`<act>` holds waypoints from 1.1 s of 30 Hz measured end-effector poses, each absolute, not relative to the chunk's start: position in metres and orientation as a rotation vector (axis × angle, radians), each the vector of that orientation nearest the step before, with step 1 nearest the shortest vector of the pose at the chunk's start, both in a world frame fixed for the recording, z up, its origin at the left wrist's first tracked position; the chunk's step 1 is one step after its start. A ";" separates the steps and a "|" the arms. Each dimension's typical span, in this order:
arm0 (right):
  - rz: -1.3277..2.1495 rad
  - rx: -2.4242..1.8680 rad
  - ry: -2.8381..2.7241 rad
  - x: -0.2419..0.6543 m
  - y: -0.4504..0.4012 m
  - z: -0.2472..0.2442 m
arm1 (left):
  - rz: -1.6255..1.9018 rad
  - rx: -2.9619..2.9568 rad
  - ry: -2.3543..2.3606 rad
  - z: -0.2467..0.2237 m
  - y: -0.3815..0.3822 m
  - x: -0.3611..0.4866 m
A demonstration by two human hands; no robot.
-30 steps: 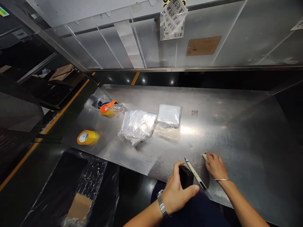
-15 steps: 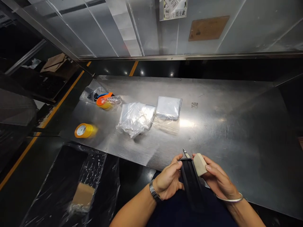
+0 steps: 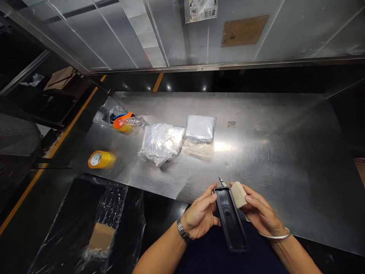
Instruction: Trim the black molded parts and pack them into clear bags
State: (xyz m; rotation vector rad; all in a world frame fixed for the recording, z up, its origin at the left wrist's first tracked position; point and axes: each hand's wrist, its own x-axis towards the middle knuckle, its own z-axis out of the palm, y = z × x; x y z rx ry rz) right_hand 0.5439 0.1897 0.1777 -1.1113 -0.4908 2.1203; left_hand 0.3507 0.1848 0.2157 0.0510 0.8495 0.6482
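My left hand (image 3: 201, 213) is closed on the upper left side of a long black plastic tray (image 3: 229, 222), which is tilted so its hollow inside and a round spot in its floor show. Between the thumb and fingers of my right hand (image 3: 262, 211) is a pale beige block (image 3: 238, 195), held against or close beside the tray's right edge. A pointed blade with a pale handle (image 3: 221, 181) sticks out beyond the tray's top end. What grips the blade's handle is hidden behind the tray and block.
On the metal table (image 3: 270, 144) lie a clear plastic bundle (image 3: 162, 142), a wrapped white pack (image 3: 201, 128), a yellow tape roll (image 3: 99, 159) and an orange tape dispenser (image 3: 123, 121). A black plastic bag (image 3: 68, 220) with a brown cardboard piece (image 3: 102, 236) is at lower left.
The black tray has turned so that its inside faces me more. Both hands keep their holds, and the whole view has shifted slightly.
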 end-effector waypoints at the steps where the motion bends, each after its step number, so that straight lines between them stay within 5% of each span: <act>1: 2.118 -1.119 -0.514 0.544 0.189 0.180 | 0.652 0.072 0.857 0.216 0.184 0.352; 7: 1.945 -1.335 -0.882 0.547 0.188 0.172 | 0.811 0.441 0.993 0.203 0.174 0.362; 14: 1.325 -1.942 -1.157 0.566 0.226 0.074 | 0.813 0.850 1.176 0.202 0.162 0.365; 18: 1.178 -2.035 -1.265 0.566 0.230 0.056 | 0.794 1.065 1.308 0.206 0.156 0.364; 22: 1.327 -1.934 -1.353 0.553 0.221 0.103 | 0.877 1.295 1.420 0.202 0.152 0.365; 28: 2.037 -1.374 -1.376 0.536 0.199 0.218 | 1.090 1.676 1.427 0.197 0.154 0.369; 33: 2.181 -1.281 -1.294 0.525 0.192 0.243 | 1.075 1.836 1.435 0.196 0.153 0.369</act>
